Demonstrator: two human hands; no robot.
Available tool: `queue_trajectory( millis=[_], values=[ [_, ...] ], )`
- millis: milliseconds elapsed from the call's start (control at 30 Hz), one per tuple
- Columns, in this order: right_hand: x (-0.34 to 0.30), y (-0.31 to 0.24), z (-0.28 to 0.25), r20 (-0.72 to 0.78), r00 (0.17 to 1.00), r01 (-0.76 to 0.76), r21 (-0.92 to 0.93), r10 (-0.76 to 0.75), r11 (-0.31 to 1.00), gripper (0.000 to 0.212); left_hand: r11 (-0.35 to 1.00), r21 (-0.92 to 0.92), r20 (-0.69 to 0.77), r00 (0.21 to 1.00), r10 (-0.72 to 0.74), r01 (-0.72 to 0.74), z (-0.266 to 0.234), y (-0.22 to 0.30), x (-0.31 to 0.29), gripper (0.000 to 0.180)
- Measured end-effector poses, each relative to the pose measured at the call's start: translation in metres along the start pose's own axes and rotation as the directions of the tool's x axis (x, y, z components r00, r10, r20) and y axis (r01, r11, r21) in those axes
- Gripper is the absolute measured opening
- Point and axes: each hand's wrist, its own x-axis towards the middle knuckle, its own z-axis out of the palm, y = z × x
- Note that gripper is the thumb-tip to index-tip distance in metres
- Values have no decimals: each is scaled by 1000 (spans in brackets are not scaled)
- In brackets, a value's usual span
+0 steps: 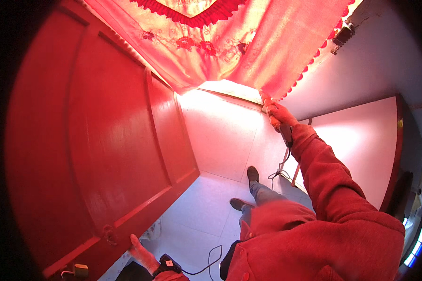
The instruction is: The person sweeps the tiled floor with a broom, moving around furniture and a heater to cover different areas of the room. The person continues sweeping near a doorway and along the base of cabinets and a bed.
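Observation:
Over a bright doorway hangs a sheer curtain point(206, 47) with a red ruffle, embroidered flowers and a scalloped border. My right hand point(277, 114) is stretched forward, closed on the curtain's lower right corner. At the left stands a red panelled wooden door point(122, 131), swung inward. Near its knob point(109, 235), my left hand point(143, 253) grips the door's edge; the thumb shows and the other fingers are partly hidden. Both wrists carry black devices, and a cable runs from each.
A padlock point(81, 270) hangs near the door's lower corner. On the right, a pale panel with a dark red edge point(356, 150) stands against the wall. My shoes point(253, 174) rest on light floor tiles point(206, 201). The doorway's sill point(232, 99) lies beyond, below the curtain.

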Motion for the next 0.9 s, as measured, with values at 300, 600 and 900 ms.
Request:
queue_trajectory(
  millis=[300, 600, 900],
  values=[
    [22, 76, -16, -32, 991, -132, -60, 131, 989, 38, 1000, -1, 64, 998, 0, 0, 13, 10, 33, 56],
    [-85, 238, 54, 180, 868, -308, -535, 463, 786, 60, 1000, -8, 65, 998, 16, -16, 12, -21, 44, 58],
    [-97, 154, 57, 275, 739, -467, -448, 614, 763, 62, 998, 29, 98, 994, 57, -60, -7, -43, 72, 57]
  ],
)
